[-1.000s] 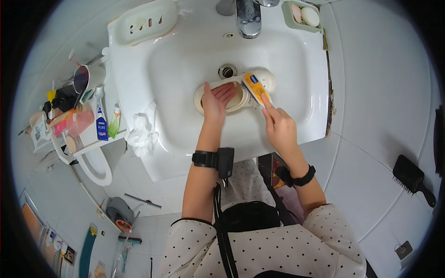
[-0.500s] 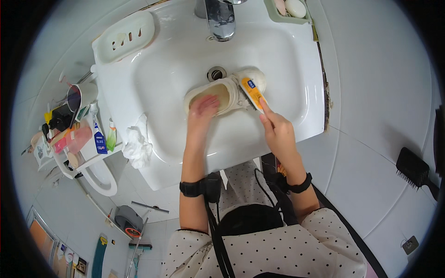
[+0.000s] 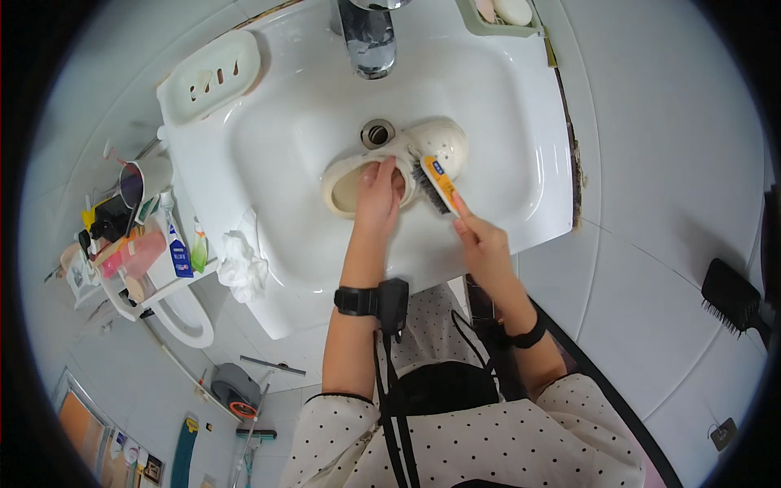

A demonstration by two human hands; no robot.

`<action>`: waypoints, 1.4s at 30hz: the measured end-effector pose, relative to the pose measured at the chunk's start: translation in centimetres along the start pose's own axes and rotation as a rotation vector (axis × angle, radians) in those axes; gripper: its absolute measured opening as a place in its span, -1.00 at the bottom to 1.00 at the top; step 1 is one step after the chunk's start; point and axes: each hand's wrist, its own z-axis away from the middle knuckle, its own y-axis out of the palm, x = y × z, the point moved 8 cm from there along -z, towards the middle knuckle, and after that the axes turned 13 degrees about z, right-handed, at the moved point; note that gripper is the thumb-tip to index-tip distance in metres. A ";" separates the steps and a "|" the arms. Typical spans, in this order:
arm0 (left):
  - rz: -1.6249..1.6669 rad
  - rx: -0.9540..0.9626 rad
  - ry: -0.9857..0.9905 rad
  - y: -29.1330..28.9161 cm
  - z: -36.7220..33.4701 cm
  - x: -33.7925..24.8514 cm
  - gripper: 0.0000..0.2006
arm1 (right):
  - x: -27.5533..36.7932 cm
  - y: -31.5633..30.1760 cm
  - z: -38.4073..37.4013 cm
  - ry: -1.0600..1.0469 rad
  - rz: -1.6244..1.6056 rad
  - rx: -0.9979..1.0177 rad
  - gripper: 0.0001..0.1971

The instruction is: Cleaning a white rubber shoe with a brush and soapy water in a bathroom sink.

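Observation:
A cream-white clog (image 3: 446,145) lies in the white sink (image 3: 285,163), its holed toe to the right and its heel to the left. My left hand (image 3: 379,195) reaches into the shoe's opening and is closed on its inner edge, with the fingertips partly hidden inside. In my right hand (image 3: 486,246) is a scrubbing brush (image 3: 440,182) with a yellow and white handle. Its dark bristles face left, against or very near the side of the clog between opening and toe.
The drain (image 3: 377,133) lies just behind the clog, below a chrome faucet (image 3: 370,49). A white soap dish (image 3: 215,75) sits on the back left corner, a green one (image 3: 498,20) at back right. Crumpled white cloth (image 3: 242,264) hangs over the left edge, beside a shelf of toiletries.
My left hand has moved right, from the heel end to the front of the shoe's opening, and now grips there. The brush has shifted slightly down and left; its bristles show more.

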 end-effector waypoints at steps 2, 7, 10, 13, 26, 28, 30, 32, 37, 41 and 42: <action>-0.105 -0.118 -0.001 -0.2 1.5 0.8 -0.89 | 0.9 -1.0 -2.0 -0.109 0.031 0.005 -0.69; -0.131 0.020 -0.009 -0.3 4.0 2.7 -0.83 | 6.0 -0.8 -6.3 -0.413 0.116 0.079 -0.61; -0.112 -0.018 -0.004 -0.6 4.6 2.7 -0.84 | 6.3 -1.8 -6.2 -0.437 0.252 0.178 -0.66; -0.142 -0.047 0.007 -1.2 4.8 2.1 -0.84 | 5.3 -1.9 -4.9 -0.363 0.362 0.382 -0.67; -0.168 -0.036 0.082 -1.3 4.0 1.7 -0.96 | 6.4 -1.5 -3.2 -0.496 0.496 0.299 -0.62; -0.303 -0.053 0.120 -1.4 3.6 1.5 -0.96 | 6.2 -0.4 -3.7 -0.458 0.504 0.328 -0.61; -0.314 -0.059 0.149 -1.7 3.1 2.3 -0.95 | 8.6 0.9 -5.2 -0.614 0.557 0.088 -0.62; -0.330 -0.077 0.184 -2.1 2.6 2.3 -0.92 | 9.0 2.0 -6.6 -0.639 0.514 0.089 -0.61; 0.023 -0.155 0.032 -1.0 3.1 1.6 -0.88 | 5.8 -1.5 -4.7 -0.506 0.531 0.223 -0.61; 0.011 -0.150 0.042 -2.1 2.7 2.2 -0.86 | 6.1 -0.6 -5.1 -0.455 0.483 0.281 -0.64; 0.024 -0.121 0.035 -2.4 2.1 2.8 -0.84 | 6.9 0.1 -5.9 -0.493 0.480 0.192 -0.63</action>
